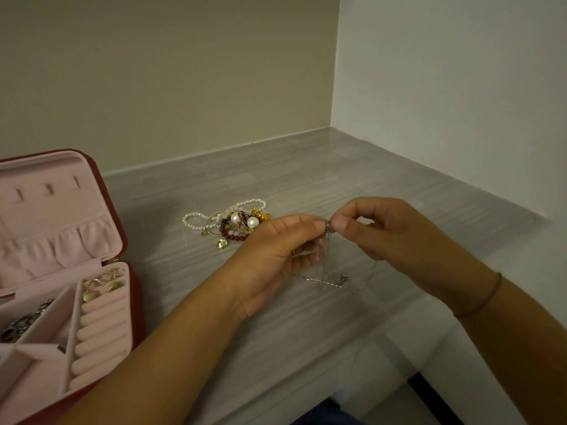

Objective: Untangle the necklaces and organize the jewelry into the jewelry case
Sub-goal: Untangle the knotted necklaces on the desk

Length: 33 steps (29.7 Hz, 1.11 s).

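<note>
Silver chain (325, 281): left hand (276, 250) and right hand (379, 230) are both pinching it above the counter (306, 179), picking at a tangle. Case (61, 210) is already holding some pieces; beaded pile (230, 223) is waiting unsorted, so the task is likely midway.

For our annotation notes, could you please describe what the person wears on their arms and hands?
No sleeves show; both arms are bare. A thin reddish-brown cord circles the wrist behind the right hand. The left hand and its wrist show no band.
</note>
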Each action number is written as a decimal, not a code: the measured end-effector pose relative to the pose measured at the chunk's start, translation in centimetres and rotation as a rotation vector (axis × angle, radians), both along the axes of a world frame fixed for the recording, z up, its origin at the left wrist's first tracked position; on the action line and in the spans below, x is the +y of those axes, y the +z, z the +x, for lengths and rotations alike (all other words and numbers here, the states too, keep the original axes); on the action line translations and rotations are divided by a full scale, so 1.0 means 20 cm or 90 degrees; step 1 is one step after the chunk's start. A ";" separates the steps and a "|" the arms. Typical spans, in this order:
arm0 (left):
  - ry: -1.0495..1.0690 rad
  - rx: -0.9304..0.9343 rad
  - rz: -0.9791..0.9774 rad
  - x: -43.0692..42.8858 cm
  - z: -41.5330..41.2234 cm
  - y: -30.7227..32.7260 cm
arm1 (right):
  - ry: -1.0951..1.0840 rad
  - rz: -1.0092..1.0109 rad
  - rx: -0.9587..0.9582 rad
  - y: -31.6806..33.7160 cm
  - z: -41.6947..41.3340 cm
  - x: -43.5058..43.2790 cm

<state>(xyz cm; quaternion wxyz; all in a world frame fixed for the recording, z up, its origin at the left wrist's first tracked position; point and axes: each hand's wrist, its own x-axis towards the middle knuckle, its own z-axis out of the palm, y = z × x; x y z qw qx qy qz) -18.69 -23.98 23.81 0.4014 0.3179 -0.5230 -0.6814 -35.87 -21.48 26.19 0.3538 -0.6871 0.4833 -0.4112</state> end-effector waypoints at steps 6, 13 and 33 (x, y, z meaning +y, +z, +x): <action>0.040 -0.018 -0.042 -0.02 0.00 -0.02 | -0.025 0.080 -0.080 -0.04 0.02 -0.01; 0.064 -0.024 -0.048 -0.02 0.00 -0.02 | -0.055 0.149 -0.253 -0.08 0.02 -0.03; 0.048 0.150 0.094 -0.06 0.01 -0.01 | -0.079 0.179 -0.444 -0.15 0.05 -0.02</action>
